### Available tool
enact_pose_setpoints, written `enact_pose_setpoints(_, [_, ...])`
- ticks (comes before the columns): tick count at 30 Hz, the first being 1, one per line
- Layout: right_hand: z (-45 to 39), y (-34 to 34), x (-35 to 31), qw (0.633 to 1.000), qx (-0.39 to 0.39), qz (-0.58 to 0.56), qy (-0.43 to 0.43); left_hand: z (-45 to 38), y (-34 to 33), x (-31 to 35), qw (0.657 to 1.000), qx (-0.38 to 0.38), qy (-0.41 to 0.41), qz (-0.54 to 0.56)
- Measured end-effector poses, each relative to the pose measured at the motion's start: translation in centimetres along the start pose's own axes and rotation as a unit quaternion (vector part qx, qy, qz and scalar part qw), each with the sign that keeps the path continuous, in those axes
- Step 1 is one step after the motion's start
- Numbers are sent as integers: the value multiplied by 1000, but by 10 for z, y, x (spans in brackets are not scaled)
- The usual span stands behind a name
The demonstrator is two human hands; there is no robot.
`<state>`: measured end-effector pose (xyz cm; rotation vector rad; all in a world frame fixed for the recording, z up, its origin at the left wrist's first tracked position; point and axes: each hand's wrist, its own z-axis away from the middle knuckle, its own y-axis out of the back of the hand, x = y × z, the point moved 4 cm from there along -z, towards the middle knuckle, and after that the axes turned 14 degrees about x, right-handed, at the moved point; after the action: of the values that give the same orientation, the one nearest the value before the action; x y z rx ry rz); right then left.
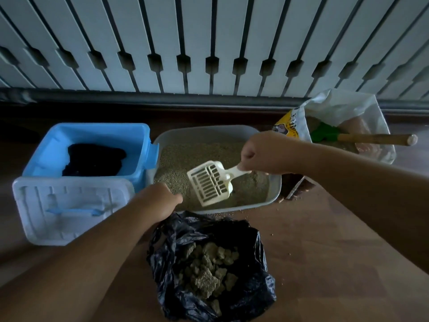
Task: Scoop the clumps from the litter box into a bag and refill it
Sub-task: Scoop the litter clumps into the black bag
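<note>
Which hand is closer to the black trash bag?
Left. The left hand rests at the black bag's far rim; the right hand holds the scoop over the litter box.

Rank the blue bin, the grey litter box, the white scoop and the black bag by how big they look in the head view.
1. Blue bin and litter box: look alike, unsure.
2. Black bag: nearness to the camera may inflate it.
3. Scoop: smallest.

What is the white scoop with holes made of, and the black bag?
The white slotted scoop looks like hard, smooth plastic: stiff, moulded slots. The black crinkled bag looks like thin, glossy plastic film: it wrinkles and shines.
</note>
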<state>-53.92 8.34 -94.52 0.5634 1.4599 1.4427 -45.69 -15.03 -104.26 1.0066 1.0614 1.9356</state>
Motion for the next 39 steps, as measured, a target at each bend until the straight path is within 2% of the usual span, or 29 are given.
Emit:
enact_pose_setpoints(3, [-12,6,15,995,77,-33,-51,-9,8,10,990,104,-31,90])
enact_pose_setpoints(5, [-18,5,21,991,106,-27,-78,-14,8,14,979,130,-52,145])
enact_pose_setpoints(9, [-30,-3,36,987,121,61,-89,-20,-3,19,971,134,-82,179])
enact_pose_setpoints(14, [-40,-12,49,960,163,214,-78,-21,-24,17,982,104,-91,129])
enact_pose_setpoints(20, [-49,-16,56,936,117,325,-69,-27,-42,11,989,48,-97,103])
enact_pose_setpoints(23, [-50,-26,55,934,88,341,-59,-29,-44,16,986,56,-114,104])
enact_pose_setpoints(29, [-55,-55,39,966,14,256,-45,-31,-51,17,985,48,-115,119])
enact_pose_setpoints(34, [-55,-24,27,966,51,254,-26,-34,-51,12,985,47,-119,118])
enact_pose_setpoints(37, [-52,-13,30,953,77,287,-52,-36,-49,9,985,52,-114,122])
enact_pose_setpoints(39, [-49,-17,36,950,66,296,-76,-35,-48,9,984,52,-113,124])
